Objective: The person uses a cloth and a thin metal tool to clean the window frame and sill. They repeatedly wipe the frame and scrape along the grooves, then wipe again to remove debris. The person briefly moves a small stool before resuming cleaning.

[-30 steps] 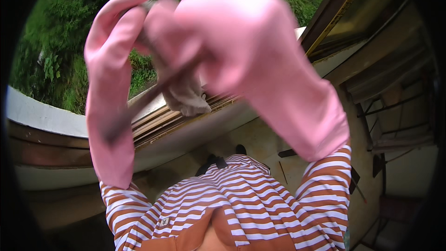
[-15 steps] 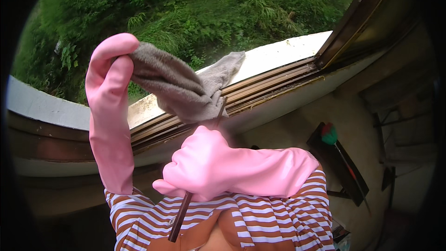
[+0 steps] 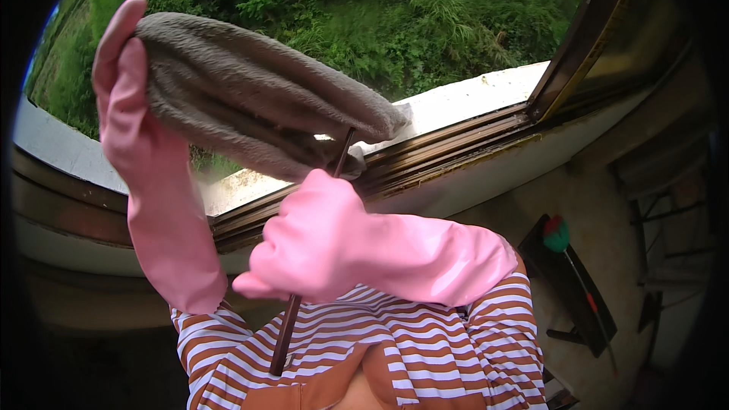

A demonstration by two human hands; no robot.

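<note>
Both of my hands wear long pink rubber gloves. At the left, my left hand (image 3: 125, 99) is raised and closed on one end of a grey cloth (image 3: 243, 91). The cloth stretches to the right across the window opening, its far end over the white outer sill. My right hand (image 3: 311, 239), nearer to me, is in a fist around a dark brown stick (image 3: 284, 338). The stick slants upward, and its thinner upper end stands in front of the cloth's lower right part. Whether the two touch, I cannot tell.
Brown window tracks (image 3: 456, 140) run along the sill, with a white ledge (image 3: 478, 99) beyond. A brown-framed window pane (image 3: 600, 53) stands at the right. Lower right are a dark narrow bench (image 3: 558, 281) and a green-and-red-headed stick (image 3: 557, 234). Green bushes grow outside.
My left hand has moved up and to the left, and the cloth has spread wider and lifted off the tracks. My right hand, with the stick, has shifted slightly upward and left.
</note>
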